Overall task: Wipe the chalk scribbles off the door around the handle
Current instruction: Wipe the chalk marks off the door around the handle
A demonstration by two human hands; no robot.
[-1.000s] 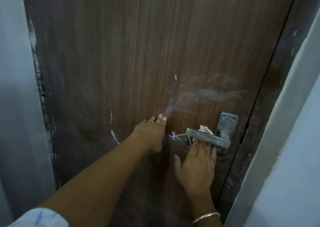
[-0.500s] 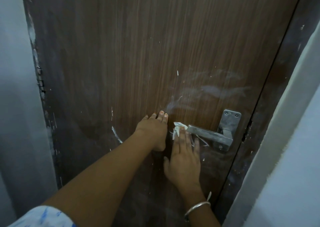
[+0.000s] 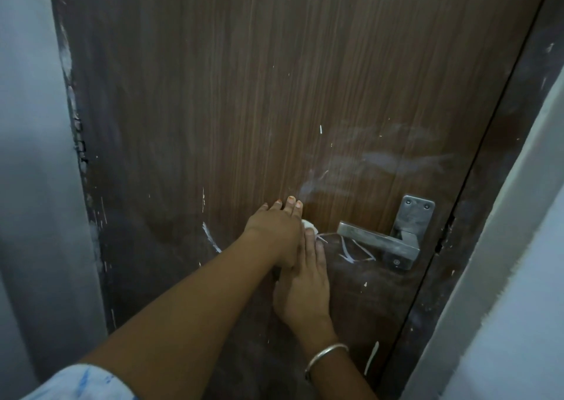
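A brown wooden door [image 3: 244, 94] fills the view, with a steel lever handle [image 3: 378, 242] at the right. White chalk scribbles [image 3: 355, 251] show under the handle, and smeared chalk haze [image 3: 381, 161] lies above it. My left hand [image 3: 274, 231] rests flat on the door, fingers spread, left of the handle. My right hand [image 3: 305, 283] presses a small white tissue [image 3: 309, 225] against the door, just under the left hand's fingers. Most of the tissue is hidden by my fingers.
A dark door frame [image 3: 488, 186] and a pale wall [image 3: 525, 277] stand at the right. A grey wall [image 3: 30, 186] runs along the left. White marks [image 3: 210, 241] and a streak [image 3: 371, 358] dot the lower door.
My right hand has slid left with the tissue, from under the handle to beside my left hand. The chalk lines under the handle are uncovered. The left hand has stayed put.
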